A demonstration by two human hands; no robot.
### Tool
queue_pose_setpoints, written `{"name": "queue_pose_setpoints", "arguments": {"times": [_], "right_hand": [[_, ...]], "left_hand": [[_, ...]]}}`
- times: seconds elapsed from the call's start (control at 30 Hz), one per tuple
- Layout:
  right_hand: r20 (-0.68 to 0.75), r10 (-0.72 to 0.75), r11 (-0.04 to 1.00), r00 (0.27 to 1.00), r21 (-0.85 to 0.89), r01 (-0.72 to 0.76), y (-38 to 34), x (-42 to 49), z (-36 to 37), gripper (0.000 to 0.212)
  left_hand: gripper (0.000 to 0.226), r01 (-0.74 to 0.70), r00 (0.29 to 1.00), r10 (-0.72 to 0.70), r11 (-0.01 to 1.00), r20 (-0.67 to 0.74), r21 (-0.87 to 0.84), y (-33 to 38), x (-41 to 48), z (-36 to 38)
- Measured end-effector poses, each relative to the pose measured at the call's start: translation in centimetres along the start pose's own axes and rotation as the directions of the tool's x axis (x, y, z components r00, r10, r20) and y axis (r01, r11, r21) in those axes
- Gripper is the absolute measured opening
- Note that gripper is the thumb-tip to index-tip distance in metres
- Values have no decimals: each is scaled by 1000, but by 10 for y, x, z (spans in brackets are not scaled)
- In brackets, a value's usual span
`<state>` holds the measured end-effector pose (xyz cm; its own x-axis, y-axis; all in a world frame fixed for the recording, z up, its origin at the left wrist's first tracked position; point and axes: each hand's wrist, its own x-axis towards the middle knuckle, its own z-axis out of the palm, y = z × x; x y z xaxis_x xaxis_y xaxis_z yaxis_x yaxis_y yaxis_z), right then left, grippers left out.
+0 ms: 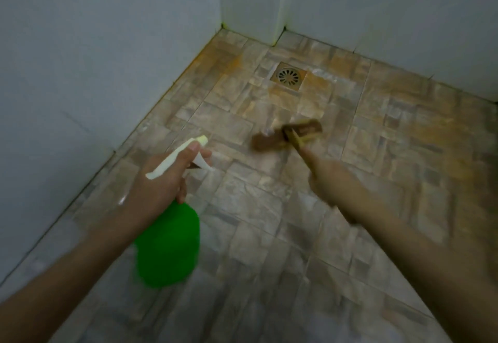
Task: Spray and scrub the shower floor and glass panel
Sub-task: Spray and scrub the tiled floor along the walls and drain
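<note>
The left hand [161,181] is curled round the neck of a green spray bottle [168,245], a finger on the trigger and the nozzle pointing ahead. The right hand [323,172], blurred, seems to grip the handle of a brush [285,133]. Its head lies crosswise on the shower floor [269,208], just ahead of that hand and short of the drain [288,76].

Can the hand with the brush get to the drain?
Probably yes: the right hand holds the brush short of the drain, and only bare floor tiles lie between.
</note>
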<state>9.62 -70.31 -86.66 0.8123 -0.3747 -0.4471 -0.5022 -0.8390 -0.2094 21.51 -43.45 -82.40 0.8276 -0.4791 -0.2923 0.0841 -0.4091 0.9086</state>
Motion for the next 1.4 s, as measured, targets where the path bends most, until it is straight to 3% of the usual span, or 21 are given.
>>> {"name": "queue_pose_setpoints", "arguments": {"times": [0.13, 0.23, 0.3, 0.43, 0.5, 0.63, 0.77, 0.9, 1.0, 1.17, 1.23, 1.4], "right_hand": [[35, -48, 998, 998, 49, 46, -2, 17, -12, 81], [169, -43, 992, 985, -106, 62, -8, -65, 17, 77], [228, -106, 976, 968, -162, 145, -34, -92, 33, 85], [51, -395, 904, 917, -158, 398, -118, -24, 47, 92], [74, -440, 885, 895, -133, 446, -148, 18, 43, 88], [144, -399, 880, 905, -216, 423, -129, -25, 52, 85], [360, -327, 888, 874, -201, 414, -119, -104, 65, 73], [169, -534, 824, 828, -115, 555, -199, -39, 81, 84], [134, -606, 778, 784, -107, 620, -240, 14, 74, 89], [243, -609, 748, 756, -143, 648, -174, -46, 90, 66], [251, -629, 704, 736, -217, 676, -172, -23, 87, 62], [-7, -524, 848, 852, -98, 520, -231, 68, 69, 57]], "left_hand": [[36, -23, 999, 22, 999, -35, -41, -7, -27, -17], [38, -31, 988, 20, 997, -155, -70, -14, -49, -37], [47, -12, 977, -6, 996, -213, -83, -20, -63, -49], [46, 12, 946, -51, 992, -320, -122, -26, -92, -66], [34, 3, 929, -53, 990, -365, -138, -30, -108, -73], [35, 1, 877, -86, 984, -472, -177, -42, -142, -95], [56, 51, 824, -143, 982, -548, -180, -55, -176, -117], [39, 59, 790, -155, 982, -593, -178, -65, -195, -125], [26, 48, 763, -162, 980, -625, -195, -74, -202, -124], [32, 33, 740, -170, 975, -651, -218, -84, -204, -120], [30, 19, 743, -170, 972, -647, -233, -87, -203, -118], [29, 25, 740, -158, 978, -654, -208, -86, -200, -120]]}}
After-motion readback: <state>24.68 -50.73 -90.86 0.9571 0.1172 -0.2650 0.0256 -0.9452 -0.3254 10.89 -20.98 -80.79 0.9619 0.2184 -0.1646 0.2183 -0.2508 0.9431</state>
